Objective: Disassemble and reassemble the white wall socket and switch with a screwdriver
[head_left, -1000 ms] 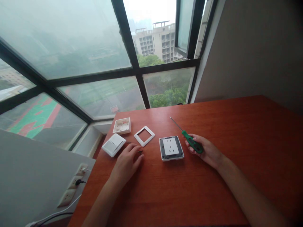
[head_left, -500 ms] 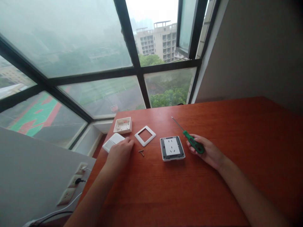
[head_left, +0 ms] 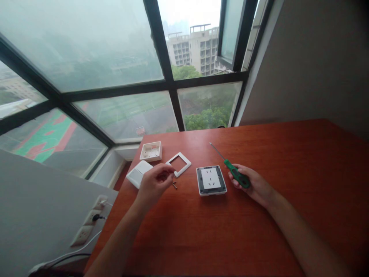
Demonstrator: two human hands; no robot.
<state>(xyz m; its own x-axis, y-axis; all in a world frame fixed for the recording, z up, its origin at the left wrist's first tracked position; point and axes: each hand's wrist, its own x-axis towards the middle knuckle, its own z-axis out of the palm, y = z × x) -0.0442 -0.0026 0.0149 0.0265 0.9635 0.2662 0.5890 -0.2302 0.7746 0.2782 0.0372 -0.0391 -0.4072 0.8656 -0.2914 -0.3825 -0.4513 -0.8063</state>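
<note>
My right hand is wrapped around the green-and-black handle of a screwdriver, its metal shaft pointing away and to the left. To the left of that hand lies a socket with a white face and an exposed grey surround, set on a white base. My left hand hovers over the table with bent fingers, thumb and forefinger apart and nothing visible between them. Beneath its fingertips are small screws, partly hidden. The white square frame is just beyond those fingertips, and a white switch panel lies behind the hand.
An open white mounting box sits near the far left corner of the reddish-brown table. Windows border the far side. Wall sockets with a plug and cords are below the table's left edge.
My left hand has lifted off the switch panel and moved right, toward the screws and frame, its fingers parting. My right hand keeps the screwdriver in nearly the same place.
</note>
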